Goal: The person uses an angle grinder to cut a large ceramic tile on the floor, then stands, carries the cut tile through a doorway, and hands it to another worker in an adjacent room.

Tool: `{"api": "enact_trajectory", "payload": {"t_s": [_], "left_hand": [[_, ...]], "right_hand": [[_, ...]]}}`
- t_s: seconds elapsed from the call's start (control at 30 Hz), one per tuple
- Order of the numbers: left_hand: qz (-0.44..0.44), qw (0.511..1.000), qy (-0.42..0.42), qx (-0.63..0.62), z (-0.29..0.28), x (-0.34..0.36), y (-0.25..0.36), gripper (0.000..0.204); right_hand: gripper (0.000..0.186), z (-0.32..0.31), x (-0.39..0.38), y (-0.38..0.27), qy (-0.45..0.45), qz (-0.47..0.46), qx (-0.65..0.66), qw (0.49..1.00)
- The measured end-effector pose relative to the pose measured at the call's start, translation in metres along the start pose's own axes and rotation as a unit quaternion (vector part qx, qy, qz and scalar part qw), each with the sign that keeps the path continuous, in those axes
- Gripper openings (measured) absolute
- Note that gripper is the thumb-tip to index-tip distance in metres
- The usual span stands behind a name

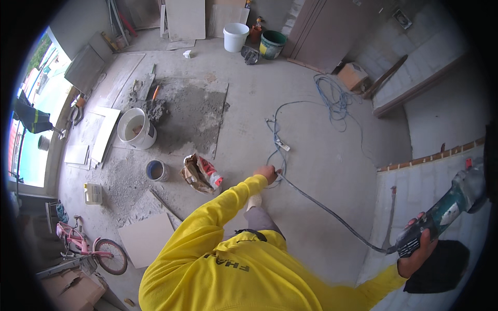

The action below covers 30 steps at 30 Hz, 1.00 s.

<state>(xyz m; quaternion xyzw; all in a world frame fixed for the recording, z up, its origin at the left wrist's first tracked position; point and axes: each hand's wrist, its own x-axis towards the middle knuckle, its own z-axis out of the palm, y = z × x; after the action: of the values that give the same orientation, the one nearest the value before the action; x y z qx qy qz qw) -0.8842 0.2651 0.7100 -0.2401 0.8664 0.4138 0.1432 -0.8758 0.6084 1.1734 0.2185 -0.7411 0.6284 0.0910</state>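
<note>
At the right, my right hand [419, 254] is wrapped around the body of a green and grey angle grinder [445, 213], held up near the wall. The far end of the grinder runs into the dark rim of the picture, so its disc cannot be made out. A dark power cord [332, 213] leaves its rear and sags across to my left hand [267, 173], whose fingers are closed on it. Just beyond that hand, a white socket connector [282, 145] lies on the floor among loops of blue cable [274, 122].
Left of me are an open paper sack [199, 173], a white bucket [148, 139], a small pail [156, 170] and a grey mortar pile [189, 116]. More cable [332, 98] coils near the door. A pink bicycle [85, 246] lies lower left; a person's sleeve [36, 120] shows outside the opening.
</note>
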Motion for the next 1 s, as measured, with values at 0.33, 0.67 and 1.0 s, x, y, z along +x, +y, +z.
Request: {"api": "enact_trajectory", "payload": {"t_s": [0.33,0.67,1.0], "left_hand": [[0.346,0.856,0.308,-0.228,-0.373,0.237,0.228,0.059],[0.403,0.800,0.408,-0.178,-0.715,0.415,0.268,0.058],[0.443,0.747,0.456,-0.192,-0.969,0.567,0.179,0.043]], "right_hand": [[0.055,0.094,0.234,0.087,-0.058,0.060,0.081,0.993],[0.054,0.329,0.463,0.185,-0.090,0.059,0.169,0.980],[0.053,0.569,0.662,0.213,-0.082,0.009,0.171,0.982]]}}
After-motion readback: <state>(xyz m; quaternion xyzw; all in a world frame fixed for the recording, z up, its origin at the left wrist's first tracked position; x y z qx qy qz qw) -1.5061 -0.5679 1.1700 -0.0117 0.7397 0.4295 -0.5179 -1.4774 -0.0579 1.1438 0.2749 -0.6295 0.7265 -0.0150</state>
